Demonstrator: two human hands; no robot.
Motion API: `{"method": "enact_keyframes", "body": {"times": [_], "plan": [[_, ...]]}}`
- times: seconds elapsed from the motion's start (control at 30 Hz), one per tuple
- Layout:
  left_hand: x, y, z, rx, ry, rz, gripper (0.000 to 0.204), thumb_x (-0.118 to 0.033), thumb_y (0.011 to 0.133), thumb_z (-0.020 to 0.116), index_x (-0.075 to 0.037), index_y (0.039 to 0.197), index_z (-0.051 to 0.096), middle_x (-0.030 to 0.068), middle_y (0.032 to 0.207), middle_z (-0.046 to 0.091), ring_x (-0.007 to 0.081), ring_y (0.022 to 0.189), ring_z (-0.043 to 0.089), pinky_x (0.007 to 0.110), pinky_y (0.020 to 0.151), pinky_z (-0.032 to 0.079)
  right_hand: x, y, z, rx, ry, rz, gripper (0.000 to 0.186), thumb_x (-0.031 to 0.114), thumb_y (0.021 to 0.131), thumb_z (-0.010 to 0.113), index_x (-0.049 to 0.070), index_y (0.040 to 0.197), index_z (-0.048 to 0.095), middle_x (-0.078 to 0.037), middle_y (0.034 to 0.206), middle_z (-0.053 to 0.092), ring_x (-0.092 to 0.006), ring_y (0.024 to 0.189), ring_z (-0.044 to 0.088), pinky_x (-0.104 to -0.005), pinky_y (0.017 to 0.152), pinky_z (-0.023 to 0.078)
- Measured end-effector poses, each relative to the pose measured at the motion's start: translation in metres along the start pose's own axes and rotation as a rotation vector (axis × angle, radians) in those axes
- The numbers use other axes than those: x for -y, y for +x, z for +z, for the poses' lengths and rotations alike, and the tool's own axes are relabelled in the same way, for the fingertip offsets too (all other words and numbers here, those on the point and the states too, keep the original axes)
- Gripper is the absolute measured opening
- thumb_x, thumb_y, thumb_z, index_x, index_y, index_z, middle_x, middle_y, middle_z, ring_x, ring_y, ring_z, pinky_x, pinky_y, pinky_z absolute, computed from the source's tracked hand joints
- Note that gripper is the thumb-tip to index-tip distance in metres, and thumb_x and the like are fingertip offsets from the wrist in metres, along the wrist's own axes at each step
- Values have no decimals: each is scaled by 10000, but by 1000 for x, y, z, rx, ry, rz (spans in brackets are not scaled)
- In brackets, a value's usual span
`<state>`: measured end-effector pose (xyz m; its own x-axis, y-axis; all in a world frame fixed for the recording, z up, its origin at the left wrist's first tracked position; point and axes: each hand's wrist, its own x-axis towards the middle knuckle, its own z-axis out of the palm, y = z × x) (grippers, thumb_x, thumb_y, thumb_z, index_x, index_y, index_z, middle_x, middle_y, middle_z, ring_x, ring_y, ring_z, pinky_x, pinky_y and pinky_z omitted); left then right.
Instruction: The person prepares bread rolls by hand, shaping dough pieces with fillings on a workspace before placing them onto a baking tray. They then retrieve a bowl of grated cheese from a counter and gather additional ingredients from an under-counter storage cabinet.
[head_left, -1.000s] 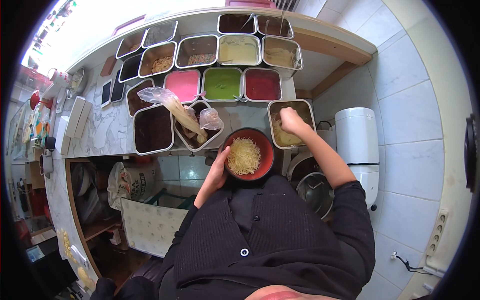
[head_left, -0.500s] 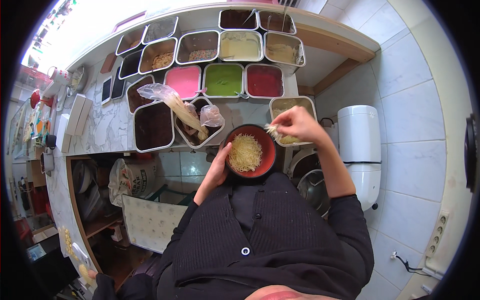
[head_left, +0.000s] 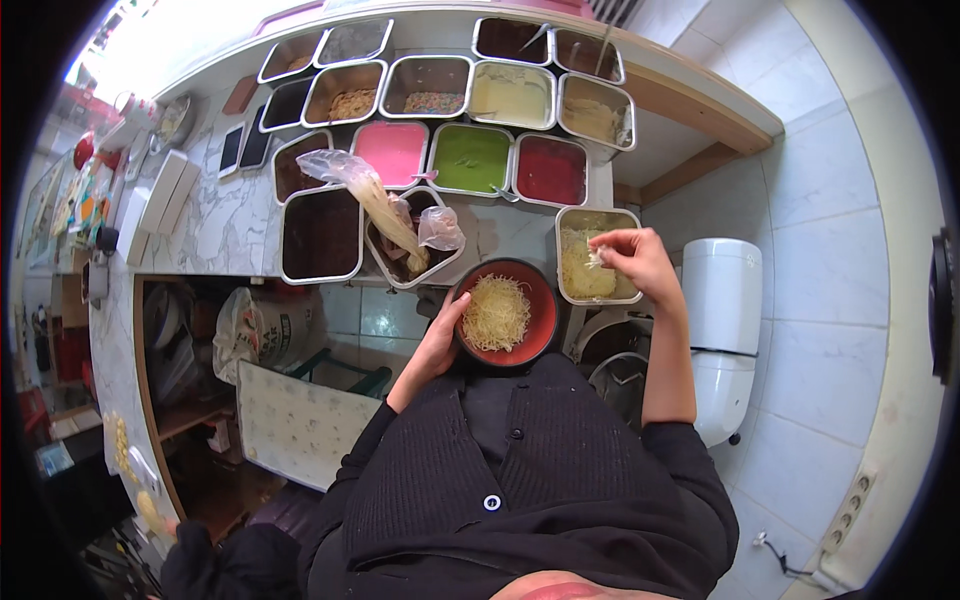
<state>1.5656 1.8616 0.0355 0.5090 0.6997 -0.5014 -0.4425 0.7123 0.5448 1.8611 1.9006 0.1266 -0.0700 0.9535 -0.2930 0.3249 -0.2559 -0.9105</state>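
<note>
Your left hand (head_left: 438, 338) has its grip closed on the red bowl (head_left: 545, 312) at its left side; pale shreds (head_left: 497, 313) already heap inside. Your right hand (head_left: 642, 265) pinches a small tuft (head_left: 597, 256), not yet in the bowl, over the metal tub (head_left: 636, 226), where more remain.

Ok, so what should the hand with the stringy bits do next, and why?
Maybe the right hand should bring its pinch of pale shreds over to the red-lined bowl and let go: the left hand holds that bowl nearby, with similar shreds heaped inside and bare red beside them.
</note>
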Motion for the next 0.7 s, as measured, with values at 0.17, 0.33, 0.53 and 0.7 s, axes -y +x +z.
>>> {"method": "enact_keyframes", "body": {"times": [0.17,0.33,0.53,0.7], "plan": [[14,-21,2,-124,-17,53,516,-259,862,429,-65,1305,249,78,1278,363,177,1184,340,301,978,273,-43,9,21,74,-637,-305,311,-37,626,510,44,895,645,-155,767,626,-296,709,612,-330,669,482],[35,-55,7,-269,-107,167,522,-223,828,441,-58,1291,265,79,1260,378,184,1178,341,294,984,254,-30,12,33,7,-867,-61,132,25,609,598,36,730,648,-147,714,616,-274,686,610,-340,662,481],[57,-103,0,-435,-258,332,519,-219,824,447,-58,1287,277,84,1258,381,184,1171,349,296,979,264,-33,17,35,-45,-901,-134,101,69,605,629,50,702,654,-142,718,618,-269,676,607,-345,645,477],[84,-134,-18,-611,-389,494,358,-248,829,473,-7,1093,467,108,1021,561,204,913,559,325,805,460,-24,15,37,-130,-922,-105,95,119,647,637,39,696,646,-114,638,618,-247,606,610,-316,607,474]]}}
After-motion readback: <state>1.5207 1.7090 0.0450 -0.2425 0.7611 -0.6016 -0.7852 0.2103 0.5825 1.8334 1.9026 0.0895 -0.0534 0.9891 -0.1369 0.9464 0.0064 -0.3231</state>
